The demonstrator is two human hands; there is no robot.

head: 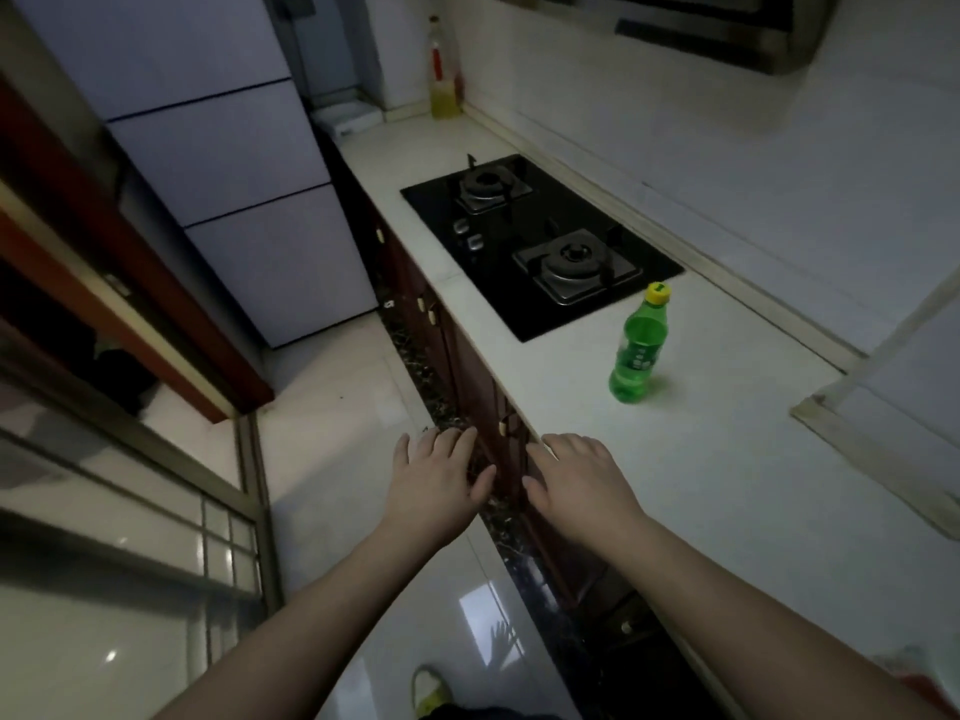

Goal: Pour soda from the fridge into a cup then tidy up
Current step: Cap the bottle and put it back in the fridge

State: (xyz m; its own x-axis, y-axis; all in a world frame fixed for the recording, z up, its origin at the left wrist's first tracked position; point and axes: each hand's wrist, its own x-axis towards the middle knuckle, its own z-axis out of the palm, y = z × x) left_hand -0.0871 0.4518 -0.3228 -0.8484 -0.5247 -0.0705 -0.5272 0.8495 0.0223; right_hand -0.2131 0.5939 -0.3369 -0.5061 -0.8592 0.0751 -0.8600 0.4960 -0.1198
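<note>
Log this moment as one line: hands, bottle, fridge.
left hand: open, empty | right hand: open, empty, over counter edge | soda bottle: upright, capped, beside stove | fridge: closed

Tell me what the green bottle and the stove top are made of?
The bottle looks like thin see-through green plastic with a yellow screw cap. The stove top seems to be glossy black glass, since it shines; its burners look like dull grey metal.
</note>
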